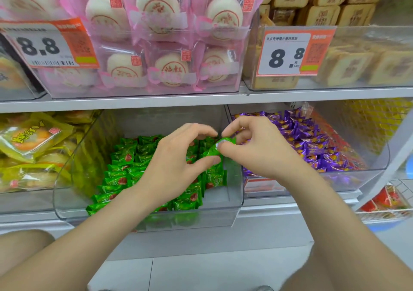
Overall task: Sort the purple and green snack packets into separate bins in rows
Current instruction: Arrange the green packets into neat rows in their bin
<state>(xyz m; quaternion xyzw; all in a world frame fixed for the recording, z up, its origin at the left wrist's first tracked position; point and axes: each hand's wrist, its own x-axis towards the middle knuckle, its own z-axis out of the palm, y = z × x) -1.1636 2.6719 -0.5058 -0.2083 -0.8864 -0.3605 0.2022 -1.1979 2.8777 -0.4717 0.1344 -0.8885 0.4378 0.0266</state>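
Note:
Green snack packets (125, 156) lie in rows in a clear plastic bin (232, 192) on the lower shelf. To its right a second clear bin (380, 154) holds purple packets (312, 143). Both hands hover over the green bin's right side. My right hand (257, 147) pinches one green packet (214, 148) between thumb and fingers. My left hand (178, 163) touches the same packet from below with its thumb, its fingers curled above it. The packets under my left hand are hidden.
A bin of yellow wrapped cakes (29, 152) stands to the left. The upper shelf carries pink-wrapped white pastries (156, 44), brown cakes (348, 62) and two 8.8 price tags (288, 53). A wire basket with red packets (388, 201) hangs at lower right.

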